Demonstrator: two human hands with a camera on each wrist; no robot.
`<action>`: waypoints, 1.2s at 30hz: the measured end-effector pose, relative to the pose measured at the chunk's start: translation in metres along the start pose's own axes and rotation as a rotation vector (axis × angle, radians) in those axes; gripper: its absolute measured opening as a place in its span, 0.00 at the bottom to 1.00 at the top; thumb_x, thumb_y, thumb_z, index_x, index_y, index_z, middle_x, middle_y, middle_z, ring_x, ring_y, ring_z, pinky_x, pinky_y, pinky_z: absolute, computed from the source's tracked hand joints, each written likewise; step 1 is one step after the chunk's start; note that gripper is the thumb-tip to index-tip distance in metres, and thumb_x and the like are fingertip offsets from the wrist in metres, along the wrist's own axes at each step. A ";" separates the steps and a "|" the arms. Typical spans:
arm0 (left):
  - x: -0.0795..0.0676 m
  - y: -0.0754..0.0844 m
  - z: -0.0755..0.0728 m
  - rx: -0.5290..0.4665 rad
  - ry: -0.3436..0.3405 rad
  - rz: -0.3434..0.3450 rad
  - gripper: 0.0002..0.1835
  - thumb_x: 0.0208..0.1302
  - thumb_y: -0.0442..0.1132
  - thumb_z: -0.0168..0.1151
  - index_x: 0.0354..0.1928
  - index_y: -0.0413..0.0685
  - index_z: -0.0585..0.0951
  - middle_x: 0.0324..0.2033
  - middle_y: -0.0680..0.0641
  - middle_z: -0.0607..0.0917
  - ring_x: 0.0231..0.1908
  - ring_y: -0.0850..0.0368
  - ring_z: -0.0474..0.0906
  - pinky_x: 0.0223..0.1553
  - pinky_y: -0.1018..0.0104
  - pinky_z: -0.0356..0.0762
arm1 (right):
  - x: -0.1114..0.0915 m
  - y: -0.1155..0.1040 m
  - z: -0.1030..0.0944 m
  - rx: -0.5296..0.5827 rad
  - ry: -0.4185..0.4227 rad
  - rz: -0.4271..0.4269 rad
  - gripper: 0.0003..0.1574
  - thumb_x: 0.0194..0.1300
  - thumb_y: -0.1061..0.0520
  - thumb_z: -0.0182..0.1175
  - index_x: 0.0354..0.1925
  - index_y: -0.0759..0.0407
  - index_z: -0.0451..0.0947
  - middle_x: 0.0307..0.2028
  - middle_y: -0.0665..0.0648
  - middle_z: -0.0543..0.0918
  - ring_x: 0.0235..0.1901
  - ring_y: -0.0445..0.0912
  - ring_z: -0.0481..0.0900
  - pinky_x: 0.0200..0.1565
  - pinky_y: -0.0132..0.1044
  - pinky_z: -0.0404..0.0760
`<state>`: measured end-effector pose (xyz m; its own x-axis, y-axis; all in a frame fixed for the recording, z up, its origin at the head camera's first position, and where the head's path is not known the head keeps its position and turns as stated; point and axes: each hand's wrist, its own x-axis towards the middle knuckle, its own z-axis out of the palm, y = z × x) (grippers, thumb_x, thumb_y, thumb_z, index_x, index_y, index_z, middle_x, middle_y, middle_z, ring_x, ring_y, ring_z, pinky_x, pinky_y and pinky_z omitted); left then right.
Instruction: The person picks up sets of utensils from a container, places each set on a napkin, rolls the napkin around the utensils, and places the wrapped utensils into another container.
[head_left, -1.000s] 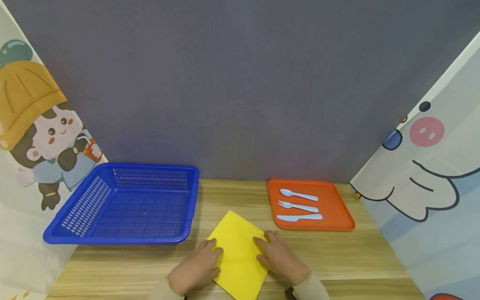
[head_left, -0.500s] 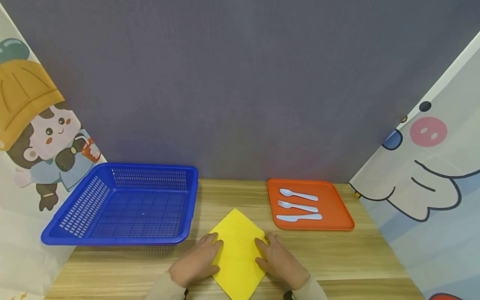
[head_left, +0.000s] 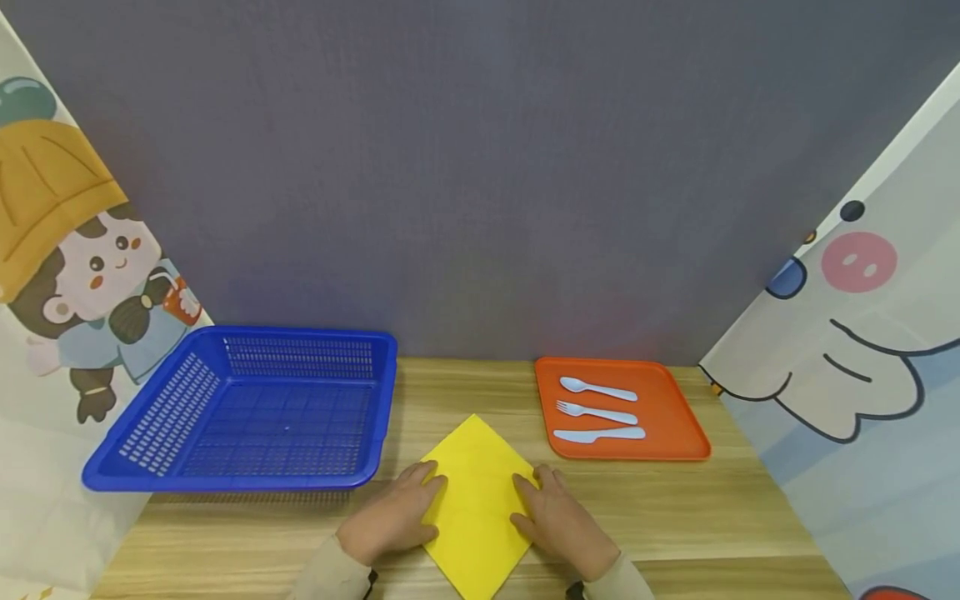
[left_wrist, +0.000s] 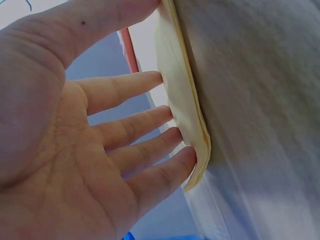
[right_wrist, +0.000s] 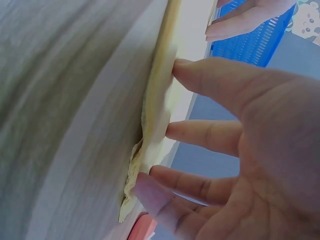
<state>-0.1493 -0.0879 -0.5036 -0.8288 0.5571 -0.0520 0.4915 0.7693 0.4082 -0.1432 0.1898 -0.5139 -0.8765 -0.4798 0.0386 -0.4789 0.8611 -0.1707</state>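
Observation:
A folded yellow cloth point(head_left: 478, 504) lies flat on the table as a diamond, one corner pointing away from me. My left hand point(head_left: 393, 515) touches its left side with spread, fairly straight fingers. On the opposite side, my right hand point(head_left: 562, 521) rests its fingertips on the cloth in the same way. In the left wrist view, the fingertips of the left hand point(left_wrist: 75, 130) meet the top of the layered cloth point(left_wrist: 185, 95). From the right wrist, thumb and fingers of the right hand point(right_wrist: 260, 130) press on the cloth point(right_wrist: 155, 100), whose near edge looks crumpled.
To the left stands a blue plastic basket point(head_left: 288, 483) with slotted sides. An orange tray point(head_left: 671, 425) at the back right bears a light blue spoon point(head_left: 598, 389), fork point(head_left: 596, 412) and knife point(head_left: 598, 435). A grey panel point(head_left: 480, 183) rises behind the wooden table point(head_left: 675, 517).
The cloth has turned slightly, its far corner shifting right and a little away from me. Both hands stay on its sides, moved only slightly. Basket and tray are unmoved.

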 end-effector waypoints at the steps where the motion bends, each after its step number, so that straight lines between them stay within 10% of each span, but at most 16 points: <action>1: 0.000 0.000 0.000 -0.003 0.001 0.001 0.37 0.53 0.43 0.75 0.64 0.37 0.75 0.67 0.35 0.68 0.67 0.38 0.64 0.65 0.44 0.66 | 0.000 0.000 0.000 0.003 -0.001 0.002 0.33 0.65 0.49 0.68 0.60 0.67 0.75 0.51 0.69 0.72 0.50 0.59 0.71 0.48 0.51 0.79; 19: 0.002 0.006 -0.004 0.040 0.030 0.036 0.31 0.62 0.45 0.68 0.65 0.39 0.75 0.67 0.36 0.70 0.67 0.42 0.65 0.65 0.47 0.68 | 0.000 0.006 -0.005 0.036 0.086 -0.020 0.30 0.65 0.53 0.68 0.56 0.71 0.73 0.47 0.68 0.73 0.45 0.58 0.74 0.42 0.47 0.83; 36: 0.067 0.070 0.006 0.205 -0.011 0.225 0.29 0.70 0.51 0.62 0.67 0.44 0.74 0.68 0.43 0.71 0.68 0.51 0.66 0.64 0.62 0.69 | 0.010 0.076 -0.027 -0.081 0.340 -0.042 0.13 0.56 0.67 0.71 0.41 0.66 0.82 0.29 0.56 0.76 0.29 0.49 0.76 0.26 0.38 0.80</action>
<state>-0.1693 0.0051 -0.4847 -0.6906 0.7231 0.0089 0.7071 0.6726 0.2180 -0.1896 0.2544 -0.5001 -0.8157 -0.4432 0.3717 -0.5050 0.8590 -0.0842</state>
